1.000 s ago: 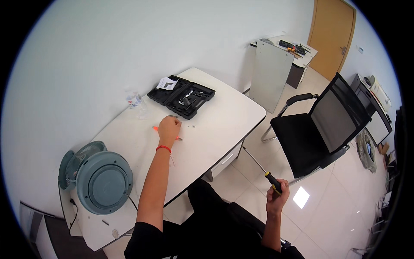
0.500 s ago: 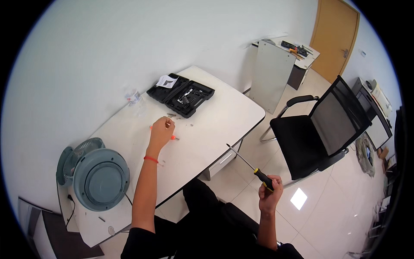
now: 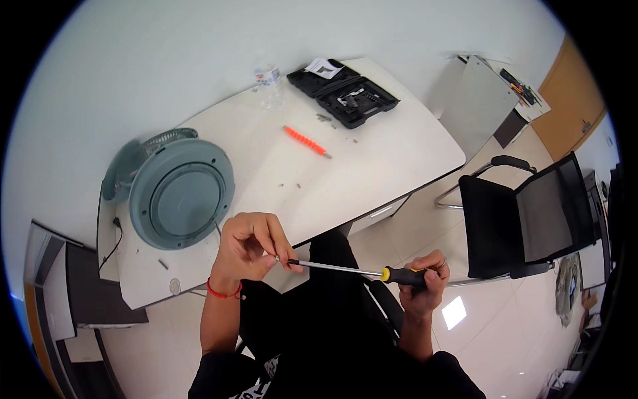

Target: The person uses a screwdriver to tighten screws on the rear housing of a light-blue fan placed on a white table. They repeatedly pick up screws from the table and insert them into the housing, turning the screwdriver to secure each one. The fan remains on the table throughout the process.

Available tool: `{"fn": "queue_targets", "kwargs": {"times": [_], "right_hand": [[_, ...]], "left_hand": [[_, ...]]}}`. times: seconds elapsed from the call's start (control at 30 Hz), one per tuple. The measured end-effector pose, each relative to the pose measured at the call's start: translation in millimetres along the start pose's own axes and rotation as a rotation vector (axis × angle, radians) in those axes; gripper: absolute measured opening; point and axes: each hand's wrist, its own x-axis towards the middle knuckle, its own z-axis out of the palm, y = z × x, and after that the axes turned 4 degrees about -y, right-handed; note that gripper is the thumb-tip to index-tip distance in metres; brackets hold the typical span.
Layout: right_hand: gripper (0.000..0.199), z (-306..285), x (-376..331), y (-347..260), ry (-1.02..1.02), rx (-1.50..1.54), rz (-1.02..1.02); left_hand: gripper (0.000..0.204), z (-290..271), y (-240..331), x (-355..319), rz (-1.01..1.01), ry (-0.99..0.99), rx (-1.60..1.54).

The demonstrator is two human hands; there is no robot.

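In my right hand (image 3: 422,286) is a screwdriver (image 3: 339,268) with a black and yellow handle, its shaft pointing left. My left hand (image 3: 256,243) pinches a tiny silver piece (image 3: 277,258), perhaps a screw, between thumb and fingertips. The screwdriver's dark tip is right beside that piece; whether they touch I cannot tell. Both hands are in front of the table's near edge, above my lap. Left of them on the table rests a grey-green appliance that looks like a fan (image 3: 183,199), its round base facing me. Further back lies an orange ribbed flexible shaft (image 3: 306,141).
A black tool case (image 3: 359,103) lies open at the back of the white table (image 3: 266,173), beside a clear plastic bottle (image 3: 269,86). Several small metal bits (image 3: 323,118) are scattered nearby. A black chair (image 3: 495,223) stands at right; a power cord (image 3: 114,246) hangs at left.
My left hand has come back from the orange shaft to the screwdriver's tip, now with a tiny piece in it. The screwdriver has swung closer to level. The view has shifted.
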Motion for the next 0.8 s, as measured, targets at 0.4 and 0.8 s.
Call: {"fn": "queue_targets", "kwargs": {"times": [0.4,0.8], "right_hand": [[0.032,17.0,-1.5,18.5,-0.124,-0.017,0.021],[0.034,19.3,0.9,17.2,-0.275,-0.241,-0.082]], "left_hand": [[0.017,2.2,34.6,-43.5,-0.064,0.06,0.077],[0.015,-11.4,48.7,-69.7,-0.159,0.073,0.211]]}}
